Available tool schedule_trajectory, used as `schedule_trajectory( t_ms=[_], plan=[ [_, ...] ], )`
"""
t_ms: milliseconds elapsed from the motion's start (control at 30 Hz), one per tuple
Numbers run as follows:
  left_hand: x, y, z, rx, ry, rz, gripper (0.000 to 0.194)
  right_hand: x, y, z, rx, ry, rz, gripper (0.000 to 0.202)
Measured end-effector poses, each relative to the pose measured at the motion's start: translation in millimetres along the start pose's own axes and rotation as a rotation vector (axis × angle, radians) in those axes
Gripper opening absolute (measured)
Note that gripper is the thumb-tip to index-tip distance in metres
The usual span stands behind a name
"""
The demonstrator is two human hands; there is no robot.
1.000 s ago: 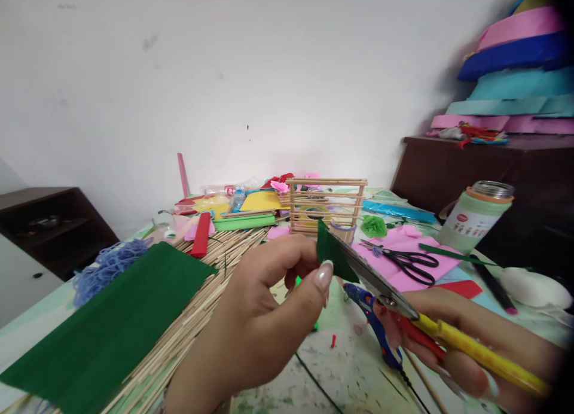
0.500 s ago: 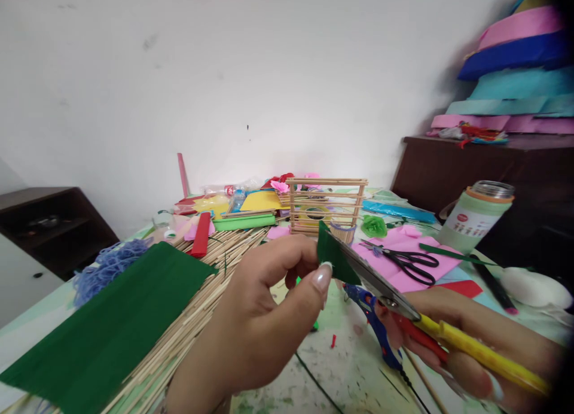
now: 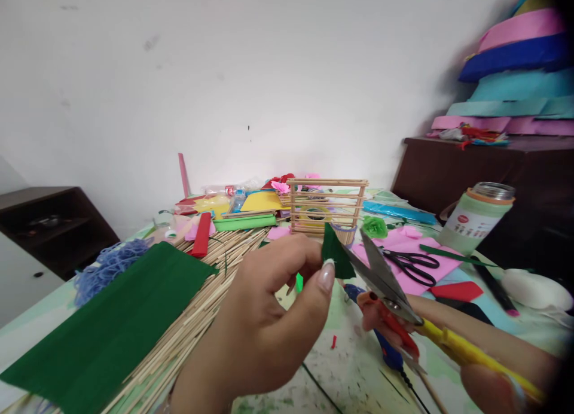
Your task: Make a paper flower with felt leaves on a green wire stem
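Observation:
Between the thumb and fingers of my left hand point(image 3: 273, 312) is pinched a small piece of dark green paper point(image 3: 334, 255), its pointed tip upward. My right hand point(image 3: 484, 348) grips scissors point(image 3: 394, 297) with one yellow and one red handle. Their blades are spread apart, with the tips just right of the green piece. Below the scissors lies a blue glue gun point(image 3: 388, 348), partly covered by my right hand. A large dark green sheet point(image 3: 103, 330) rests on thin wooden sticks point(image 3: 192, 312) to the left of my left hand.
A stick frame point(image 3: 327, 204) stands at the back. Black-handled scissors point(image 3: 415, 267) lie on pink paper point(image 3: 442, 255) at the right, near a green bottle point(image 3: 478, 216) and a black marker point(image 3: 495, 288). Blue yarn point(image 3: 112, 264) is bunched at the left.
The scissor blades have opened and drawn off the green piece, which is now smaller along its right side. My right hand's fingers have spread with the handles; my left hand has barely moved.

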State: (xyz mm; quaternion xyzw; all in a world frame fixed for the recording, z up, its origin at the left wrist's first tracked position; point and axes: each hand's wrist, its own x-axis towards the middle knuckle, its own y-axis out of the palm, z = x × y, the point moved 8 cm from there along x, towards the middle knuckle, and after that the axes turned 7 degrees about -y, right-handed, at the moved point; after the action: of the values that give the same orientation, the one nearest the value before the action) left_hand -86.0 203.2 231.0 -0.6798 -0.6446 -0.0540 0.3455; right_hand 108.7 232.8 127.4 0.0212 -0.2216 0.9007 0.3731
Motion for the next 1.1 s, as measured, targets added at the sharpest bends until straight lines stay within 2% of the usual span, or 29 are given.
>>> schedule_trajectory(
  t_ms=[167, 300, 467, 700, 867, 967, 1100],
  plan=[
    [-1, 6.0, -2, 0.033, 0.052, 0.061, 0.018, -2, -3, 0, -0.174, -0.010, -0.071, 0.056],
    [-1, 10.6, -1, 0.043, 0.024, 0.100, 0.020, -6, -2, 2, -0.232, -0.022, -0.048, 0.053],
    [-1, 16.3, 1, 0.052, -0.002, 0.137, 0.020, -10, -5, 8, -0.244, -0.048, -0.057, 0.054],
    [-1, 15.9, -1, 0.079, 0.014, 0.136, 0.018, -14, -6, -2, -0.261, -0.032, -0.040, 0.067],
    [0, 16.2, 1, 0.076, 0.012, 0.133, 0.018, -17, -6, -9, -0.270, -0.029, -0.038, 0.067],
    [0, 17.0, 1, 0.065, 0.014, 0.140, 0.019, -11, -7, -6, -0.232, -0.010, -0.043, 0.060],
    [0, 17.1, 1, 0.067, 0.000, 0.143, 0.019, 5, 5, 6, -0.104, -0.027, 0.100, 0.060]
  ],
)
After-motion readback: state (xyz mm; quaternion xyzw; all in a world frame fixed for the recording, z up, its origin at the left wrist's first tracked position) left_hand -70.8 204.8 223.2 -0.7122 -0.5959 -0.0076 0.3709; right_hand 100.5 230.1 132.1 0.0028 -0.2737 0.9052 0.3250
